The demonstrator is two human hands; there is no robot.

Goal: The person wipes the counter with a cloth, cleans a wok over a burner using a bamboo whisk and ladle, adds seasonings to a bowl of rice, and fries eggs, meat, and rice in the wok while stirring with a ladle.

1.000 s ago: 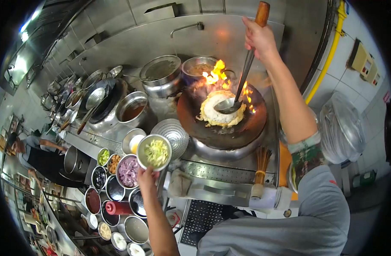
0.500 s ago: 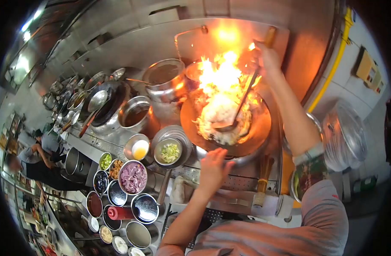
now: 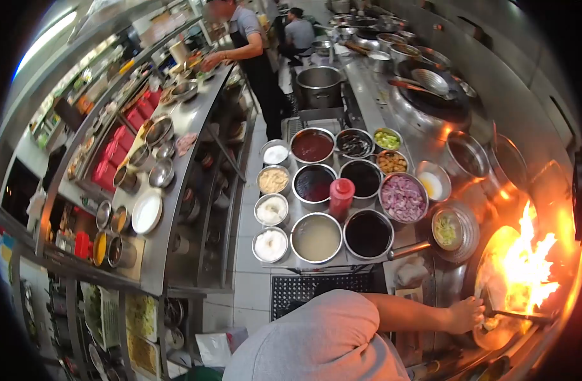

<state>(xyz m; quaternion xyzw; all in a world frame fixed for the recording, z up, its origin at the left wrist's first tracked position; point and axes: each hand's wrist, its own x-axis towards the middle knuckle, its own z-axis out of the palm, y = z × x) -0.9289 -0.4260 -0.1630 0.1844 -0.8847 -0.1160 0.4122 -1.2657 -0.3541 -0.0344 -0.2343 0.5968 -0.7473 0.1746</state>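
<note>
My left hand is closed at the near edge of the wok, fingers wrapped at its rim or handle; the exact grip is partly hidden. Tall flames rise from the wok and hide much of the food in it. A dark ladle lies across the wok just beyond my fingers. My right hand is out of view. Beside the wok, a bowl of chopped pale green vegetable rests on a perforated strainer.
Several metal pots of sauces and powders stand left of the stove, with a red squeeze bottle and a bowl of chopped red onion. A large stockpot stands behind. A co-worker works at the steel counter on the left.
The view has swung left, putting the wok at the right edge. My left hand went from open near the wok to closed on its edge. My right hand has left the view.
</note>
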